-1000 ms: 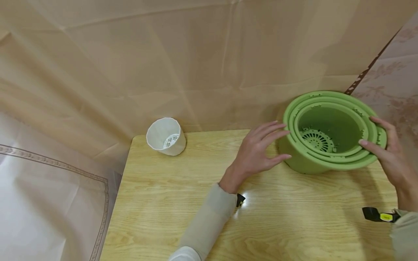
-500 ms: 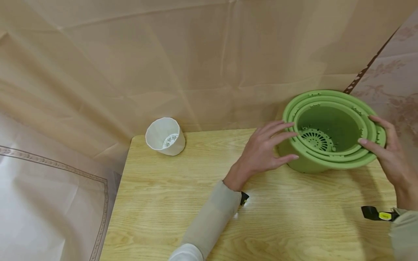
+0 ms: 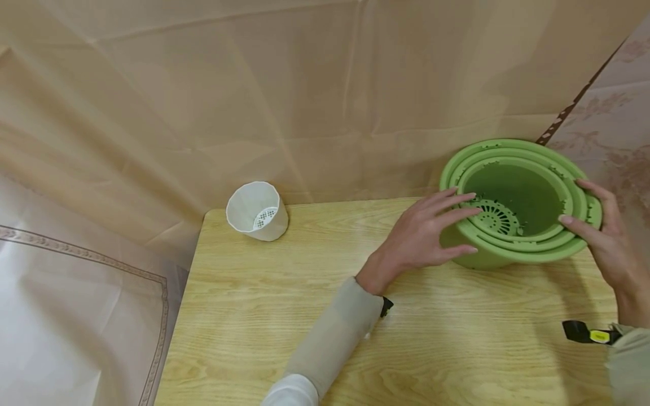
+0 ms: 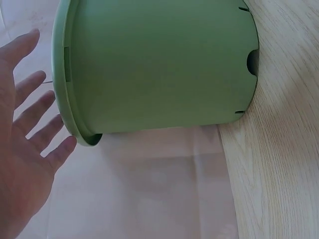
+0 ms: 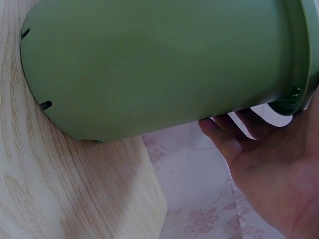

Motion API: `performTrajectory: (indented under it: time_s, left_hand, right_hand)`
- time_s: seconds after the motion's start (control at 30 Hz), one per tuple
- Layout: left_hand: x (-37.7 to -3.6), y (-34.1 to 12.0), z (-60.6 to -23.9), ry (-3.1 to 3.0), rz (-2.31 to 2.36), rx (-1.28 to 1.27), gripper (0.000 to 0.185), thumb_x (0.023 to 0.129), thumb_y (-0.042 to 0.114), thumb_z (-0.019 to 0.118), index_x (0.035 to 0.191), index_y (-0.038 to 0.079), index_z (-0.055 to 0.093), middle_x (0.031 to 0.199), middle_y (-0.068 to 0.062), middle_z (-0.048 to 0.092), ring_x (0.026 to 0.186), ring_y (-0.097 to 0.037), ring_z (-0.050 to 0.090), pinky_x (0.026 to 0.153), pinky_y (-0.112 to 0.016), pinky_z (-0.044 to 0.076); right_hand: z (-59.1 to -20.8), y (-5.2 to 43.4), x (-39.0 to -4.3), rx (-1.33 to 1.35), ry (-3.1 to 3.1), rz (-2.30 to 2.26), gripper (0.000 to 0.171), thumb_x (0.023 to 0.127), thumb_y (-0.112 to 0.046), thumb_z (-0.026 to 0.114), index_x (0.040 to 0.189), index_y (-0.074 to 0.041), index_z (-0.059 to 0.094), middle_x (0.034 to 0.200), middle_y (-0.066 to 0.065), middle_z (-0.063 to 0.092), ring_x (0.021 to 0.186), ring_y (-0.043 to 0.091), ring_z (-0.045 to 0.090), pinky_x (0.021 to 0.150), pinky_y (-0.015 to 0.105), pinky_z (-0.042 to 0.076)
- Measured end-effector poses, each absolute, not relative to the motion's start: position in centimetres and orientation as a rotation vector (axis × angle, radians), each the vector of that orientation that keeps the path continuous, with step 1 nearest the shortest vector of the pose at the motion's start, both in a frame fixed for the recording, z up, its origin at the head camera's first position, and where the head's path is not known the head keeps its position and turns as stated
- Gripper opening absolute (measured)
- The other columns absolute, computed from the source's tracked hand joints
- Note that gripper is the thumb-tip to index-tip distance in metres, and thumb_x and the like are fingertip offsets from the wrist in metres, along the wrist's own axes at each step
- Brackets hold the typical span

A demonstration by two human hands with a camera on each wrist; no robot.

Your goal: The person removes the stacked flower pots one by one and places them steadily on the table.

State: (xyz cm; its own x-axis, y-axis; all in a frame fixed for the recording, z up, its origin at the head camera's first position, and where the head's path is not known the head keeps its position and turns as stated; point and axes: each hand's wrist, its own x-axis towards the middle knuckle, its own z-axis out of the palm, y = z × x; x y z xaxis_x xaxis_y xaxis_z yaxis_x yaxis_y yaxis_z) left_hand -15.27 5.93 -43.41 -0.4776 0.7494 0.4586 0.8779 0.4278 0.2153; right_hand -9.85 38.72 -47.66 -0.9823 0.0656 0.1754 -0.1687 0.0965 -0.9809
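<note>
Green plastic plant pots [image 3: 528, 248], nested one inside another, stand at the right of the table; slots pierce the innermost base. My right hand [image 3: 609, 237] grips their rims from the right, thumb over the inner rim. In the right wrist view, that hand's fingers [image 5: 219, 132] lie against the outer pot's wall [image 5: 164, 64], below its rim. My left hand [image 3: 421, 234] reaches over the left side of the rims, fingers spread and straight, tips above the opening in the head view. Seen from the left wrist, the fingers [image 4: 37, 114] are beside the outer rim [image 4: 61, 74].
A white pot [image 3: 274, 228] with a perforated bottom stands near the table's back left corner. The wooden table [image 3: 244, 316] meets a hanging beige cloth [image 3: 315, 101] at its back edge. Pale patterned cloth [image 3: 614, 113] hangs at the right.
My left hand has moved right, from beside the outer rim to over the pots' opening. The right hand keeps its hold, and the pots have hardly moved.
</note>
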Motion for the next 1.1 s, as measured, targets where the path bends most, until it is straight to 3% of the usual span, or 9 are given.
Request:
performTrajectory:
  time_s: [0.23, 0.47, 0.8, 1.1]
  left_hand:
    - [-15.2, 6.4, -43.3, -2.458, -0.503, -1.394, 0.067, 0.087, 0.064, 0.064, 0.141, 0.025, 0.056, 0.153, 0.004, 0.044, 0.146, -0.022, 0.031, 0.123, -0.037, 0.009]
    - [-14.9, 7.0, -42.8, -2.779, -0.138, -1.409, 0.082, 0.085, 0.080, 0.045, 0.154, 0.039, 0.031, 0.165, 0.014, 0.011, 0.150, -0.015, -0.014, 0.113, -0.059, -0.019]
    - [-14.8, 7.7, -42.2, -2.894, -0.283, -1.442, 0.076, 0.088, 0.078, 0.045, 0.154, 0.042, 0.030, 0.165, 0.015, 0.006, 0.146, -0.010, -0.023, 0.120, -0.056, 0.002]
    - [-15.1, 8.5, -42.2, -2.881, -0.260, -1.480, 0.067, 0.092, 0.075, 0.040, 0.151, 0.044, 0.037, 0.162, 0.016, 0.022, 0.150, -0.009, -0.009, 0.120, -0.055, 0.007]
  right_hand:
    - [-47.7, 38.7, -9.8, 0.106, -2.173, 2.019, 0.070, 0.095, 0.014, 0.050, 0.155, -0.013, 0.024, 0.122, -0.004, 0.048, 0.096, -0.004, 0.063, 0.073, 0.007, 0.051]
    - [-47.7, 38.6, -9.8, 0.102, -2.179, 2.005, 0.069, 0.096, 0.013, 0.050, 0.155, -0.013, 0.025, 0.122, -0.004, 0.047, 0.096, -0.004, 0.062, 0.073, 0.007, 0.051]
    - [-47.6, 38.7, -9.8, 0.133, -2.102, 2.080, 0.069, 0.095, 0.015, 0.048, 0.154, -0.012, 0.024, 0.123, -0.002, 0.048, 0.097, -0.002, 0.064, 0.073, 0.008, 0.052]
    - [-47.5, 38.6, -9.8, 0.136, -2.117, 2.077, 0.069, 0.096, 0.015, 0.048, 0.154, -0.012, 0.023, 0.122, -0.003, 0.050, 0.098, -0.003, 0.064, 0.073, 0.008, 0.052]
